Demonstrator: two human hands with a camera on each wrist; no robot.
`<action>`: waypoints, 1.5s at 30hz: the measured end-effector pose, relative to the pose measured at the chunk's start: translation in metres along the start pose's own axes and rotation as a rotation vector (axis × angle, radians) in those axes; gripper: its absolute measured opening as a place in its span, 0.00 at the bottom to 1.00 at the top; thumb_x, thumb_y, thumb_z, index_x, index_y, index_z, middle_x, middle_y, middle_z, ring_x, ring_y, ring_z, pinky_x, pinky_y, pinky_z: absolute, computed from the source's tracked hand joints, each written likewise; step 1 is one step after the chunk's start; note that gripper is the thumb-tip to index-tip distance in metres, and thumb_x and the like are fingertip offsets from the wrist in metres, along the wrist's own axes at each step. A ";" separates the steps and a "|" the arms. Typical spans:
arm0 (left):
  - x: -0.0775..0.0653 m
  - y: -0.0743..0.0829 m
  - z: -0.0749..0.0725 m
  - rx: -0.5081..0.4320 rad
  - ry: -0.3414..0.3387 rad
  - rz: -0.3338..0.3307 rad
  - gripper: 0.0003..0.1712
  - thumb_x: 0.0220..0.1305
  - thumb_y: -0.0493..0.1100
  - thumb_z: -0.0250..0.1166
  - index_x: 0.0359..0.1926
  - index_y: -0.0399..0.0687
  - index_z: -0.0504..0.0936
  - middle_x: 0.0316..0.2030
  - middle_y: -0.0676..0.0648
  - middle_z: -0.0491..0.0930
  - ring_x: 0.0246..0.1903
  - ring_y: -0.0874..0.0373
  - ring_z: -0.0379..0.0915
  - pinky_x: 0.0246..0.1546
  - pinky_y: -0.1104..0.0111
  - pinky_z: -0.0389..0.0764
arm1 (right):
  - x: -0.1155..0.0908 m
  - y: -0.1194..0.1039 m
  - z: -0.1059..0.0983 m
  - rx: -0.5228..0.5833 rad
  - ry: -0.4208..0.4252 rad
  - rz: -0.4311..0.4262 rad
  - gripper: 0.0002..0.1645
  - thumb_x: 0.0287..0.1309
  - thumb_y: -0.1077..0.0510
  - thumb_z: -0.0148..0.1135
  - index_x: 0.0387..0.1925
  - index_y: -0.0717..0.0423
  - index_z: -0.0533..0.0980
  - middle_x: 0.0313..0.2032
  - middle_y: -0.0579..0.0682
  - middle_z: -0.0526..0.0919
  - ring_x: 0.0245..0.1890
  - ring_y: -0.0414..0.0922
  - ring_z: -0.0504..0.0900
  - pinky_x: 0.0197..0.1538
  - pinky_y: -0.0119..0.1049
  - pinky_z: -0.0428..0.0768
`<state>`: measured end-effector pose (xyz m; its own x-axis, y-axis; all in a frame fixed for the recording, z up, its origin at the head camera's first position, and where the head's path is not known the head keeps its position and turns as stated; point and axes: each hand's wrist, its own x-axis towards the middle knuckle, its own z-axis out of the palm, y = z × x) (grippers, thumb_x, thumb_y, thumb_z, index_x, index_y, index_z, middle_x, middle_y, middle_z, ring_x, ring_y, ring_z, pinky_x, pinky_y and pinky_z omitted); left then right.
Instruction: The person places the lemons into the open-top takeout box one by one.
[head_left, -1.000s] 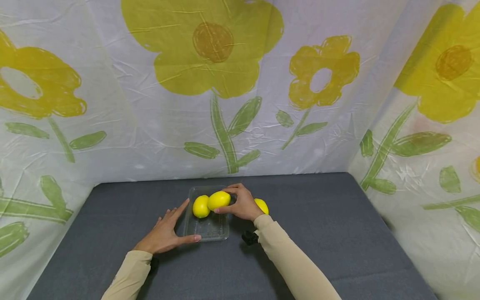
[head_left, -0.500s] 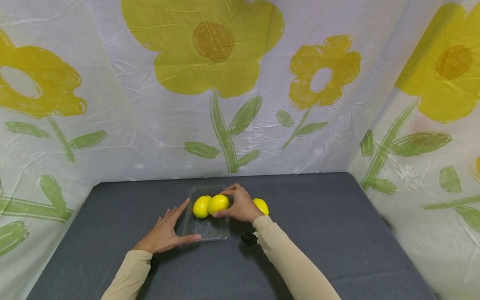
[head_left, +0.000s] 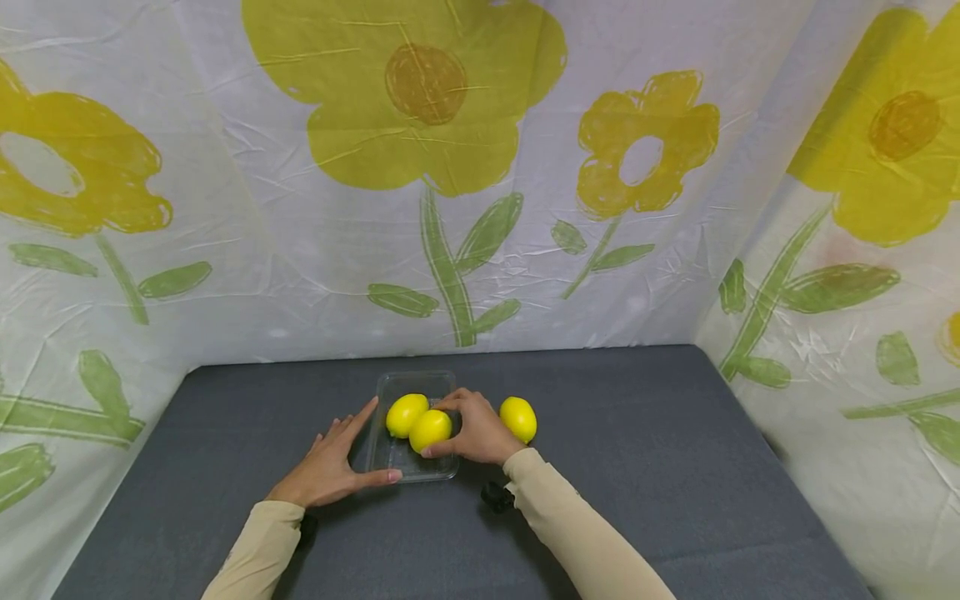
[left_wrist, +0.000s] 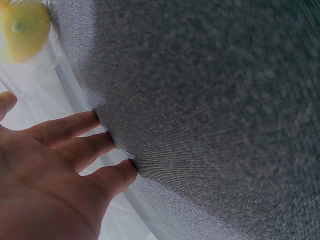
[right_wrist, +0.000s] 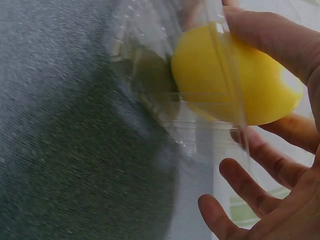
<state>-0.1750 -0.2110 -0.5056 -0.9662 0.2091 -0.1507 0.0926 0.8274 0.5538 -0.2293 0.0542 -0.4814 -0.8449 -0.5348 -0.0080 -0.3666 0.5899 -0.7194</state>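
Note:
In the head view a clear plastic container (head_left: 392, 460) sits on the grey table with two yellow lemons over it. One lemon (head_left: 406, 413) lies inside toward the back left. My right hand (head_left: 486, 430) holds the other lemon (head_left: 431, 431) between thumb and fingers, low in the container near its right side; the right wrist view shows this lemon (right_wrist: 235, 75) partly behind the clear wall. My left hand (head_left: 330, 467) is spread at the container's left side, index finger and thumb touching its edge. A third lemon (head_left: 518, 418) rests on the table just beyond my right hand.
The dark grey table (head_left: 637, 467) extends on both sides of the container. A white cloth (head_left: 315, 275) printed with yellow flowers hangs along the back and sides. A small black device (head_left: 497, 497) sits under my right wrist.
My right hand has brought its lemon down and toward me in the container. The lemon inside has shifted slightly. More of the third lemon shows. My left hand stays put.

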 end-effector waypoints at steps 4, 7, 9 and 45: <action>0.000 0.000 0.000 -0.004 0.004 0.009 0.70 0.52 0.76 0.69 0.83 0.55 0.41 0.76 0.27 0.49 0.72 0.19 0.39 0.64 0.24 0.42 | -0.001 0.000 0.003 -0.002 -0.012 -0.003 0.40 0.49 0.40 0.80 0.61 0.53 0.80 0.61 0.52 0.75 0.64 0.56 0.71 0.65 0.55 0.72; -0.001 0.000 0.000 -0.008 0.007 0.014 0.70 0.52 0.75 0.70 0.83 0.55 0.41 0.76 0.28 0.49 0.72 0.20 0.39 0.64 0.24 0.42 | -0.002 -0.001 0.004 -0.004 -0.014 -0.010 0.37 0.50 0.41 0.80 0.59 0.53 0.82 0.61 0.52 0.75 0.64 0.57 0.70 0.65 0.56 0.71; -0.001 0.000 0.000 -0.008 0.006 0.016 0.70 0.52 0.75 0.70 0.83 0.55 0.41 0.76 0.27 0.49 0.72 0.19 0.39 0.64 0.24 0.42 | -0.003 -0.001 0.004 -0.009 -0.014 -0.010 0.36 0.51 0.41 0.79 0.59 0.53 0.82 0.61 0.52 0.75 0.64 0.57 0.70 0.65 0.57 0.71; -0.003 0.001 0.000 -0.035 0.007 0.011 0.70 0.52 0.74 0.71 0.83 0.56 0.41 0.76 0.27 0.48 0.73 0.21 0.38 0.65 0.25 0.40 | -0.055 0.050 -0.057 0.032 0.395 0.095 0.36 0.51 0.50 0.80 0.61 0.57 0.80 0.60 0.57 0.78 0.63 0.63 0.72 0.63 0.64 0.70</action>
<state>-0.1722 -0.2106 -0.5048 -0.9669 0.2140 -0.1391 0.0944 0.8062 0.5840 -0.2231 0.1471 -0.4772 -0.9613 -0.2020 0.1873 -0.2728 0.6034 -0.7493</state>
